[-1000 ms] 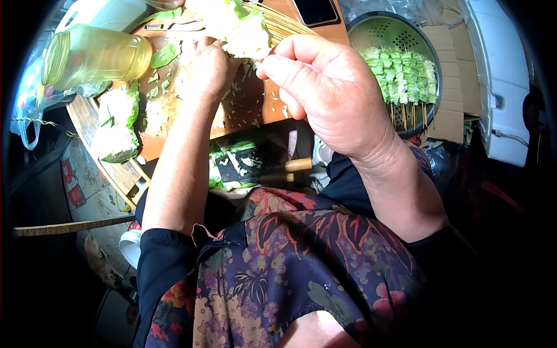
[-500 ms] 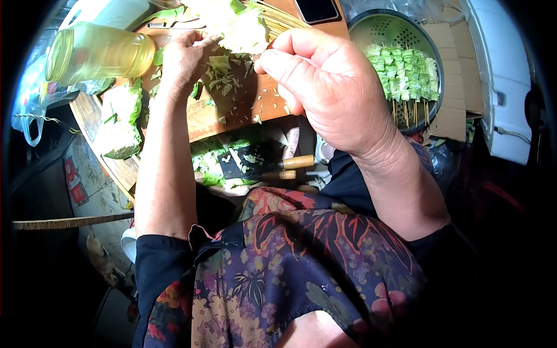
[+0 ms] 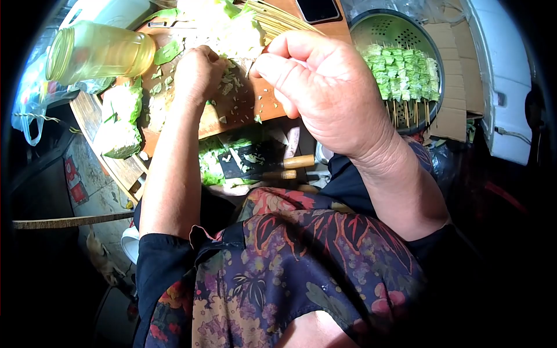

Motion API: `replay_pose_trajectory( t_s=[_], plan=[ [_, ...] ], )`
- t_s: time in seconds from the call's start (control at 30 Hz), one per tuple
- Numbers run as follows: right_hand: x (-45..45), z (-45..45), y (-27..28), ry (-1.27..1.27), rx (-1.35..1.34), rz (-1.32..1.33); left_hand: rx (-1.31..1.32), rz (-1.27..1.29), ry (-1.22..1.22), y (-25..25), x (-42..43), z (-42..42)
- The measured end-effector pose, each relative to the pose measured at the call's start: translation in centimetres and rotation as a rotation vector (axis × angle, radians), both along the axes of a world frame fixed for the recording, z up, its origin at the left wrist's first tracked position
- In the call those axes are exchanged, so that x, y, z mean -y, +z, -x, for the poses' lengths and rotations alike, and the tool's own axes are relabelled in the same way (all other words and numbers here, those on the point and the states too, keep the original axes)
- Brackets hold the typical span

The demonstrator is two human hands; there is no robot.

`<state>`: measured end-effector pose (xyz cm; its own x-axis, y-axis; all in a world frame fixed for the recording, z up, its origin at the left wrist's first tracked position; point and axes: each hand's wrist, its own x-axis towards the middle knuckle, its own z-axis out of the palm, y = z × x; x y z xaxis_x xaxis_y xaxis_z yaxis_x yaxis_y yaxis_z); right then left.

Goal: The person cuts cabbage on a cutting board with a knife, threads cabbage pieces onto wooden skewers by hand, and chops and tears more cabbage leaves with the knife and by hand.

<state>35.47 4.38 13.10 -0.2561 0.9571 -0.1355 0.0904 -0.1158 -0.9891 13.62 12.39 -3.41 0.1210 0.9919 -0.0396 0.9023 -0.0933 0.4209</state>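
Cabbage [image 3: 243,36] lay upper centre; my right hand [image 3: 336,93] pinched narrow, load unclear; left hand [image 3: 197,75] unreadable; light pressure seemed wise.

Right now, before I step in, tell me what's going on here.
A person is working with cut cabbage over a wooden board. The left hand is down among the green scraps, its grip hidden. The right hand is raised, fingers pinched; whatever they may hold is too small to make out. Bare sticks lie beyond it. To the right, a metal colander holds skewered pieces of leaf.
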Motion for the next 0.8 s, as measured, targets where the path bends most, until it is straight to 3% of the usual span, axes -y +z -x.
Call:
replay_pose_trajectory(
  t_s=[0.23, 0.3, 0.43, 0.5, 0.57, 0.6, 0.63, 0.7, 0.8],
  plan=[
    [0.2, 0.1, 0.1, -0.002, 0.025, 0.016, 0.16, 0.029, 0.094, 0.6, -0.2, 0.2],
    [0.2, 0.2, 0.1, -0.006, 0.027, 0.007, 0.163, 0.176, 0.133, 1.5, 0.0, 0.1],
    [0.2, 0.3, -0.2, -0.009, -0.011, -0.02, 0.093, 0.092, 0.016, 0.5, 0.0, 0.7],
    [0.3, 0.3, -0.3, -0.005, 0.005, -0.029, 0.222, 0.046, 0.021, 0.3, 0.0, 0.9],
    [0.4, 0.4, -0.3, 0.002, 0.018, -0.043, 0.455, 0.227, 0.337, 5.9, 1.0, -0.6],
    [0.4, 0.4, -0.1, 0.013, 0.024, -0.009, 0.668, 0.313, 0.372, 6.1, 0.4, 0.3],
    [0.4, 0.5, 0.1, 0.025, 0.029, 0.022, 1.115, 0.3, 0.4, 6.7, 0.2, 0.9],
    [0.5, 0.9, 0.0, 0.043, 0.015, 0.004, 1.473, 0.269, 0.561, 8.0, 0.4, 2.1],
    [0.7, 1.6, 0.2, 0.079, 0.07, 0.052, 1.666, 0.157, 0.696, 9.3, 0.6, 3.6]
  ],
)
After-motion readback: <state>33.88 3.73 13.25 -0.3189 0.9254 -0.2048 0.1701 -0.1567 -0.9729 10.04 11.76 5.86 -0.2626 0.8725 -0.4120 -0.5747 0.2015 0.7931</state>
